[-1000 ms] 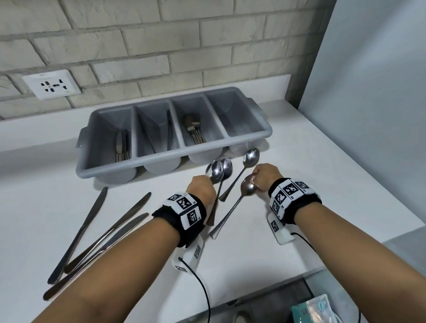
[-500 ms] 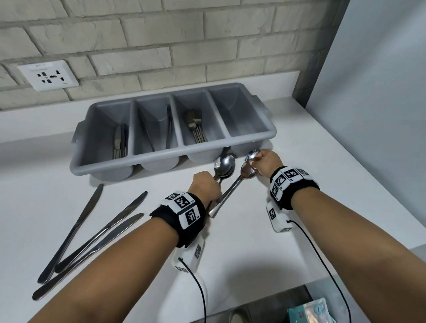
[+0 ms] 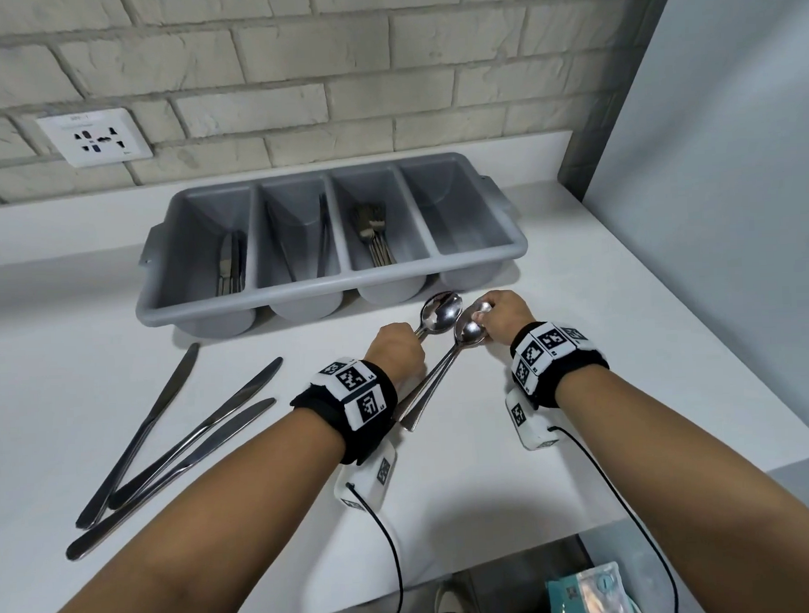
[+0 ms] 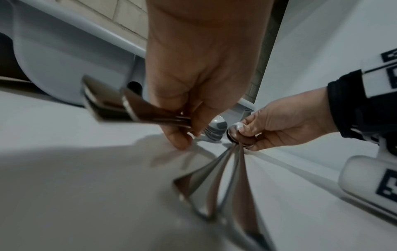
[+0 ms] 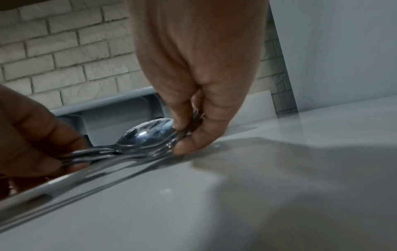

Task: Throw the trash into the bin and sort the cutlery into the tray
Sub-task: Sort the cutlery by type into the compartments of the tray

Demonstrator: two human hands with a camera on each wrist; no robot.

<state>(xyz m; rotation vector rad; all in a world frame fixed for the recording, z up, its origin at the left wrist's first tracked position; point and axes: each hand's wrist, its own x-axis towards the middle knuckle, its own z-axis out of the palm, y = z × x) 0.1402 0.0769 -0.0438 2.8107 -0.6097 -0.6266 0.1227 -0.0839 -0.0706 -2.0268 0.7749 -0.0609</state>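
Spoons now bunched between both hands, no legible writing.

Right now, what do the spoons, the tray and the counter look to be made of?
Spoons: polished metal, probably stainless steel; the bowls give mirror reflections.
Tray: matte grey plastic by the look; moulded rounded compartments, no shine.
Counter: smooth white surface with a soft sheen, laminate or solid surface; which one cannot be told.
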